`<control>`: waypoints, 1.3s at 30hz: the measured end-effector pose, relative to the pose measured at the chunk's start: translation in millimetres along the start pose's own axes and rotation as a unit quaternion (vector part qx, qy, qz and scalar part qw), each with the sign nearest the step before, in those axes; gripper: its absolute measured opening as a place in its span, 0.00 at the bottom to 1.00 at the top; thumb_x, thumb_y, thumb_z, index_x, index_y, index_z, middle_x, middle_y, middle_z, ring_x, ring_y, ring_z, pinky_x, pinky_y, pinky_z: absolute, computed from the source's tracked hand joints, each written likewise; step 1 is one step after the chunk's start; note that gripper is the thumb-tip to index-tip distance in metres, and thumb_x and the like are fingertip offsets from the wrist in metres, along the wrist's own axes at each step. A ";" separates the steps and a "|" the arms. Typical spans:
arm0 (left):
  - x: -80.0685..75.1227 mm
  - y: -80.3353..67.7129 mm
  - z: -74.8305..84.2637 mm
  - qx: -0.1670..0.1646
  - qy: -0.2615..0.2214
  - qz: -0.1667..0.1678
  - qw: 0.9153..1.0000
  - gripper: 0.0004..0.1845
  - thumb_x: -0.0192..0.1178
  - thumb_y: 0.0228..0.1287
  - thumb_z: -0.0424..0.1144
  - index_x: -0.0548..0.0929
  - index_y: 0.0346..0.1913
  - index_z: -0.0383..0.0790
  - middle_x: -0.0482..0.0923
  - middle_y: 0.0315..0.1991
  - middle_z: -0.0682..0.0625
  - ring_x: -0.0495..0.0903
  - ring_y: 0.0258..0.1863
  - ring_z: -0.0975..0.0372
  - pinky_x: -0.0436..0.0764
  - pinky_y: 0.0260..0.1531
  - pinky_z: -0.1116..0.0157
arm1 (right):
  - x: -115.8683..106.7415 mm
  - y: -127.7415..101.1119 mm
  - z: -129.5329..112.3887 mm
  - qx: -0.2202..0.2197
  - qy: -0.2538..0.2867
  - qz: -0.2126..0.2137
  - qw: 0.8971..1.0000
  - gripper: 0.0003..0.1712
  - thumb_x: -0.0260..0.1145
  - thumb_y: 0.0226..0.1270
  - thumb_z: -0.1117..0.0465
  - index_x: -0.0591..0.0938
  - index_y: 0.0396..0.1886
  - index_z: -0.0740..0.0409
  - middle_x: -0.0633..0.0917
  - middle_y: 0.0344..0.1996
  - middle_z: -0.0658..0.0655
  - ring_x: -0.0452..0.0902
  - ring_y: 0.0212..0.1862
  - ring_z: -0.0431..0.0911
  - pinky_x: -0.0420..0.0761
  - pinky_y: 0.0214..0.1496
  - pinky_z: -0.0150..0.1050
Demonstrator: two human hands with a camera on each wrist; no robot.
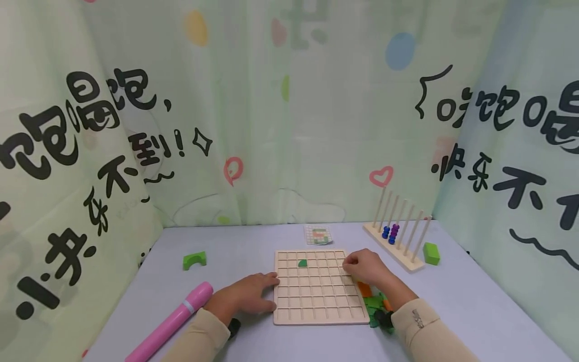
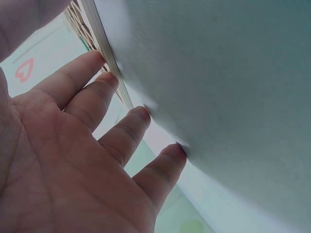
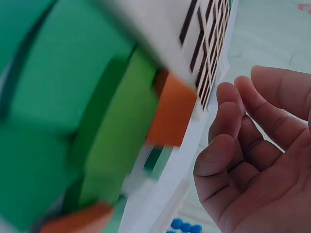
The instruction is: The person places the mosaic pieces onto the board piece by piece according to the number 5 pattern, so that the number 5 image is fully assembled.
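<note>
The wooden grid board (image 1: 318,286) lies flat on the pale surface (image 1: 452,291), between the two hands; the left hand (image 1: 251,296) rests on the surface with its fingers spread and straight, the tips touching the board's left edge; the right hand (image 1: 364,266) sits at the board's right edge near its far corner, fingers loosely curled, gripping nothing that shows. One dark green piece (image 1: 302,262) sits in a cell in the second row from the far side; a heap of green and orange pieces (image 1: 373,301) lies just beside the board's right edge, under the right forearm.

Both forearms, in tan sleeves, reach in from the near edge, palms down.

The left wrist view shows what the head view cannot: the palm open, the left fingertips (image 2: 141,114) pressed to the surface along the board's side (image 2: 104,43). The right wrist view shows the right hand's fingers (image 3: 228,141) bent inward over an empty palm, the orange and green pieces (image 3: 116,131) blurred and close, and the board's grid (image 3: 209,43) above them.

Farther off stand a rod rack (image 1: 400,236) carrying blue and purple beads, a light green block (image 1: 431,253), a green arch block (image 1: 194,260), a pattern card (image 1: 318,235) and a pink tube (image 1: 174,322).
</note>
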State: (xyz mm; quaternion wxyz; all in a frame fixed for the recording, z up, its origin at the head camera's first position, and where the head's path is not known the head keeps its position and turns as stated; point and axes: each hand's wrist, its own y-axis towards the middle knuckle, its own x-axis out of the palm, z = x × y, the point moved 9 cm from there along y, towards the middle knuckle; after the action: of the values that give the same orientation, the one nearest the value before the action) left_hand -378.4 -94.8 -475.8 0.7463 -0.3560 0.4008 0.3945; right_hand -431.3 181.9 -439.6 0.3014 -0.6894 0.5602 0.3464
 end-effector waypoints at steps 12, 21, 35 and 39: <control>-0.7 -2.1 0.9 0.010 -0.021 0.002 1.000 0.36 0.69 0.63 0.49 0.75 0.74 0.46 0.65 0.80 0.53 0.62 0.79 0.48 0.64 0.76 0.44 | -12.3 -29.3 27.3 0.012 -0.059 -0.025 0.998 0.06 0.74 0.64 0.63 0.88 0.40 0.58 0.86 0.33 0.50 0.76 0.37 0.45 0.84 0.48 0.46; 1.2 -1.6 1.0 0.011 -0.019 0.000 1.000 0.36 0.69 0.63 0.50 0.75 0.74 0.46 0.65 0.80 0.53 0.61 0.80 0.46 0.63 0.76 0.43 | -4.0 -43.3 36.2 0.039 -0.057 -0.033 0.997 0.12 0.77 0.60 0.63 0.88 0.43 0.57 0.86 0.37 0.50 0.76 0.39 0.45 0.85 0.49 0.46; 2.2 -1.6 -0.5 0.005 -0.019 0.005 1.000 0.36 0.70 0.62 0.49 0.75 0.73 0.47 0.65 0.79 0.53 0.62 0.79 0.47 0.64 0.76 0.43 | -3.4 -48.0 36.7 0.047 -0.058 -0.009 0.997 0.09 0.77 0.61 0.64 0.85 0.39 0.56 0.81 0.32 0.51 0.74 0.37 0.46 0.82 0.43 0.40; 1.4 -2.5 0.8 0.003 -0.022 0.002 1.000 0.36 0.70 0.63 0.49 0.75 0.73 0.47 0.65 0.79 0.53 0.62 0.79 0.47 0.64 0.76 0.43 | -4.1 -49.4 37.3 0.048 -0.050 -0.011 0.998 0.08 0.75 0.63 0.65 0.84 0.39 0.56 0.80 0.31 0.52 0.73 0.37 0.46 0.81 0.40 0.39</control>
State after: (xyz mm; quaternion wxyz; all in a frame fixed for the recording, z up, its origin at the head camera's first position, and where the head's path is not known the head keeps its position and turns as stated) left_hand -375.4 -94.7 -476.2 0.7550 -0.3444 0.3862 0.4028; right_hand -388.6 223.7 -456.5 0.3660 -0.6619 0.5527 0.3499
